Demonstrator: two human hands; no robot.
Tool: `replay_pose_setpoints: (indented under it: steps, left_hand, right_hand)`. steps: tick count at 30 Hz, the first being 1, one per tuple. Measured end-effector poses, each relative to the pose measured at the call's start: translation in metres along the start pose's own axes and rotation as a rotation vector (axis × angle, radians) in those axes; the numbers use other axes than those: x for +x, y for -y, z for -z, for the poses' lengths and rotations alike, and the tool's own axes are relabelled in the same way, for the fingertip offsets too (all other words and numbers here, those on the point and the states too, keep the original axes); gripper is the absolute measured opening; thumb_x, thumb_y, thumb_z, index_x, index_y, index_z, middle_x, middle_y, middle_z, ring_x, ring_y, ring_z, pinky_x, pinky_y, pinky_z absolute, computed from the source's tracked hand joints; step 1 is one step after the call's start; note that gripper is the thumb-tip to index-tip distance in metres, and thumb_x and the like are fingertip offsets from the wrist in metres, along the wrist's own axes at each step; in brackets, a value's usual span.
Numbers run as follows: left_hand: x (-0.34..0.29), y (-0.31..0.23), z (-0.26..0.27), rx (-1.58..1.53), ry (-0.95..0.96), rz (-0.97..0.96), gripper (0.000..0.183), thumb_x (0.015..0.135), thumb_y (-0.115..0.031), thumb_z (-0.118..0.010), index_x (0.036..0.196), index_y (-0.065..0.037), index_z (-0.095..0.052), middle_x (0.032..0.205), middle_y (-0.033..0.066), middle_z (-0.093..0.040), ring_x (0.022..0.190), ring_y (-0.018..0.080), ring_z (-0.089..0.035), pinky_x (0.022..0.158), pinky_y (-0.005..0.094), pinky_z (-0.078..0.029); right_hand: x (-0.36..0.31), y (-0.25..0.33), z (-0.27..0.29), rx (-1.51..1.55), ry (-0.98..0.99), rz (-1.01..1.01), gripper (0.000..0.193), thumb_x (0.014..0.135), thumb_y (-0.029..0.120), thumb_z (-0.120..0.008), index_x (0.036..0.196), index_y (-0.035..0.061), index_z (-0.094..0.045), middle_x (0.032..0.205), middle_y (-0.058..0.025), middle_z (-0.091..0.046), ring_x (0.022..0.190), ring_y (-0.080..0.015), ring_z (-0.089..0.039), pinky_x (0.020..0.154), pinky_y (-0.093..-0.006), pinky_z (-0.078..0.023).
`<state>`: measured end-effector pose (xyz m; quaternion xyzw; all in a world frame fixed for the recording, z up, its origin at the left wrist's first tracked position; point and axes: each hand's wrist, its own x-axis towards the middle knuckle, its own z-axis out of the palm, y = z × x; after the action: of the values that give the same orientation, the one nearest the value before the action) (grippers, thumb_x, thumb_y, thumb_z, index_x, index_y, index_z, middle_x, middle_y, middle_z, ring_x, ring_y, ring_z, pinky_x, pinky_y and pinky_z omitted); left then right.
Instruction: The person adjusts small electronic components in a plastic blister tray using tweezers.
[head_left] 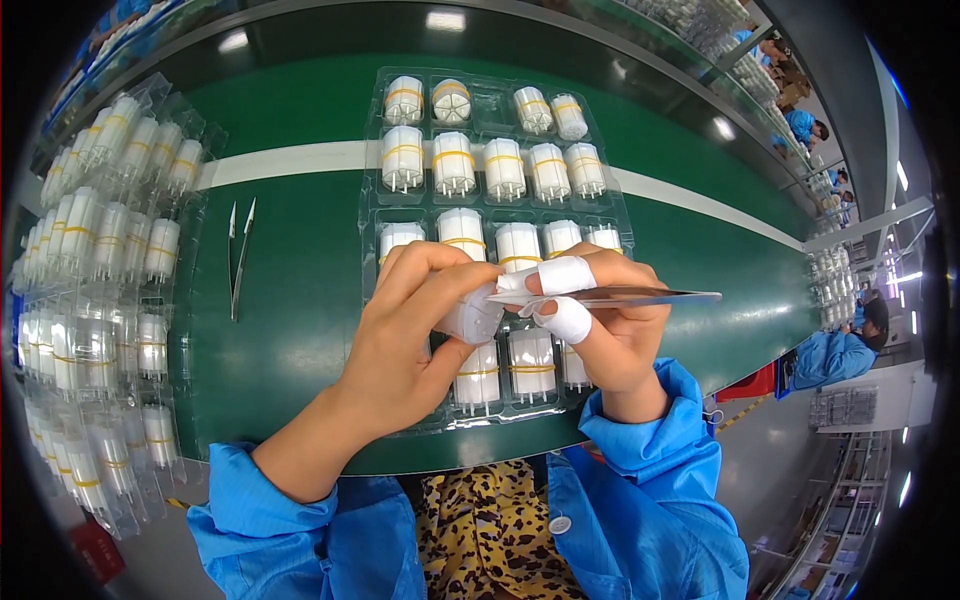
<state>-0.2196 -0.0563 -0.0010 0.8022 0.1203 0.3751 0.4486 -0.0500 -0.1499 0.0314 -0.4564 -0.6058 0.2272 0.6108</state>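
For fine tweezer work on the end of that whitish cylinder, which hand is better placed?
Probably the right hand: it already grips the metal tweezers, directed toward the cylinder. The left hand is occupied holding that cylinder, so it seems better suited to steadying it.

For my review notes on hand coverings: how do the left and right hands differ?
The left hand shows bare fingers; the right hand has white wraps on its thumb and a finger. The left hand grips a whitish cylinder; the right hand holds metal tweezers. Both emerge from blue sleeves.
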Motion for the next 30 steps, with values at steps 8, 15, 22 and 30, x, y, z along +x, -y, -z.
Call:
replay_pose_setpoints:
  steps: [8, 15, 22, 30]
  left_hand:
    - [0.0011, -0.0015, 0.0022, 0.070, 0.015, -0.057, 0.053, 0.063, 0.011, -0.064, 0.113, -0.003, -0.057, 0.105, 0.0119, -0.052, 0.095, 0.0306, -0.050, 0.077, 0.0366, -0.045]
    - [0.0039, -0.0012, 0.0026, 0.133, 0.041, -0.079, 0.052, 0.064, 0.011, -0.065, 0.113, -0.003, -0.058, 0.104, 0.0117, -0.052, 0.096, 0.0304, -0.050, 0.078, 0.0368, -0.045]
    - [0.0007, -0.0032, 0.0015, -0.034, 0.026, 0.047, 0.051, 0.064, 0.007, -0.069, 0.112, -0.005, -0.059, 0.104, 0.0104, -0.053, 0.096, 0.0284, -0.052, 0.079, 0.0347, -0.045]
    - [-0.0012, -0.0023, -0.0010, -0.117, 0.025, 0.093, 0.051, 0.066, 0.006, -0.071, 0.114, -0.005, -0.059, 0.105, 0.0103, -0.053, 0.097, 0.0267, -0.054, 0.079, 0.0338, -0.046]
  right_hand:
    - [-0.0008, 0.0004, -0.0007, 0.067, -0.004, -0.040, 0.019, 0.078, -0.003, -0.067, 0.098, -0.0041, -0.066, 0.085, -0.0143, -0.068, 0.079, -0.0189, -0.067, 0.069, -0.0274, -0.051]
    - [-0.0001, -0.0011, 0.0018, 0.041, 0.004, -0.034, 0.019, 0.078, -0.005, -0.067, 0.098, -0.0047, -0.066, 0.087, -0.0149, -0.068, 0.079, -0.0187, -0.066, 0.069, -0.0275, -0.052]
    - [-0.0021, -0.0008, 0.0029, 0.028, -0.012, 0.026, 0.019, 0.078, -0.004, -0.067, 0.097, -0.0038, -0.066, 0.087, -0.0153, -0.068, 0.078, -0.0193, -0.067, 0.067, -0.0269, -0.052]
    - [-0.0009, 0.0026, 0.0013, -0.136, 0.013, 0.050, 0.019, 0.076, -0.003, -0.068, 0.095, -0.0020, -0.067, 0.083, -0.0151, -0.069, 0.075, -0.0210, -0.068, 0.066, -0.0281, -0.053]
